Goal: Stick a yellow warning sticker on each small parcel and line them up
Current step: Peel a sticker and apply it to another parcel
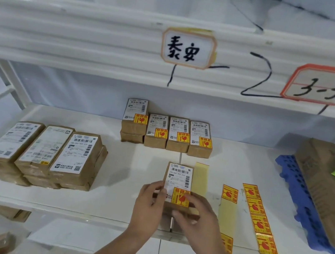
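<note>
Both hands on one small parcel [178, 177] near front edge of shelf [134, 165], mid. L hand [148, 200] grips its left side; R hand [196, 215] pinches its near end w/ a finger over the yellow sticker [179, 198] on it. Stickered parcels [179, 134] in row toward back edge, unstickered stacks [44, 151] at left, sticker strip [256, 215] just right of hands.

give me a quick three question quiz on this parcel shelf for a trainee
1. True or false: the left parcels already carry yellow warning stickers.
2. How many sticker-topped stacks stand in the back row? A two, B four, C six.
3. Fill in: the sticker strip lies to the ___ of the held parcel, which the left hand and right hand grip.
Key: 1 false; 2 B; 3 right.
</note>
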